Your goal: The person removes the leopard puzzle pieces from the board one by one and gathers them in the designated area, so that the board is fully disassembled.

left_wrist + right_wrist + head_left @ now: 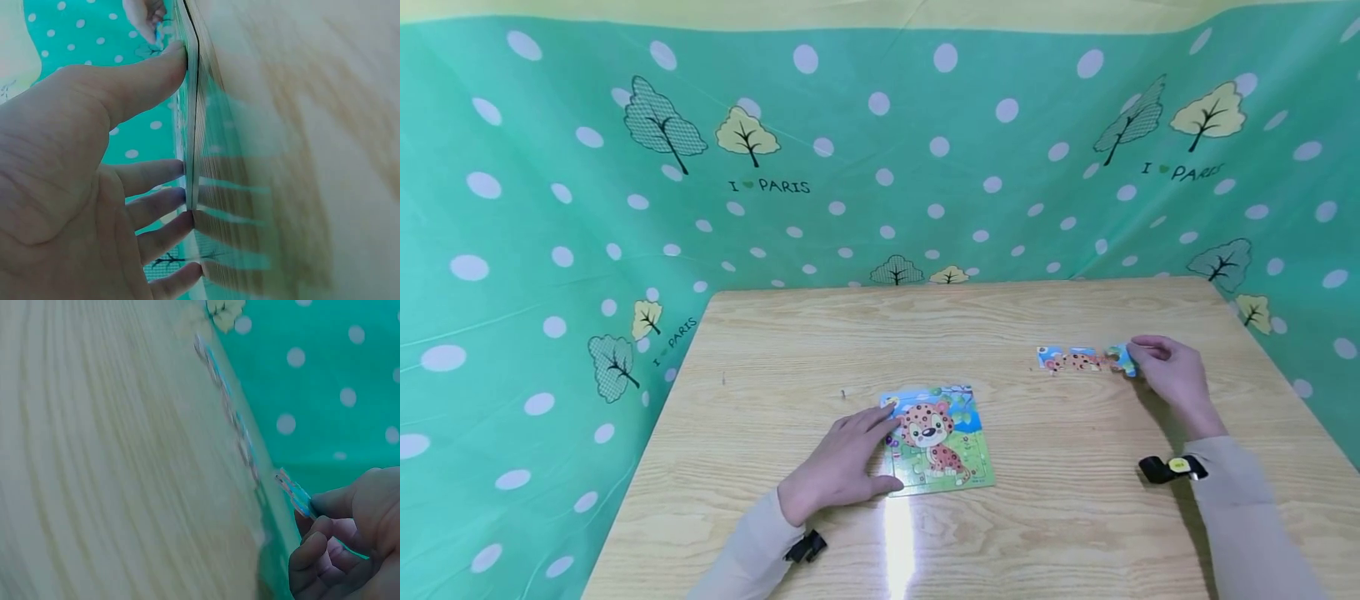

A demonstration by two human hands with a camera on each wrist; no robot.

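A square cartoon leopard jigsaw puzzle (951,454) lies flat on the table, its picture facing up. My left hand (842,462) rests along its left side; the thumb touches the lower edge and the fingers spread over the upper left. The left wrist view shows those fingers (156,240) fairly straight against the board edge (190,156). Further right, my right hand (1172,375) pinches a blue-and-green puzzle piece (1123,360) between thumb and finger. In the right wrist view this puzzle piece (295,495) is held slightly above the table.
Joined or closely set spotted puzzle pieces (1067,359) lie in a short row just left of the right hand. The wooden table (790,342) meets a green dotted cloth (850,167) at the back and sides. Black straps with small devices (1172,468) circle the wrists.
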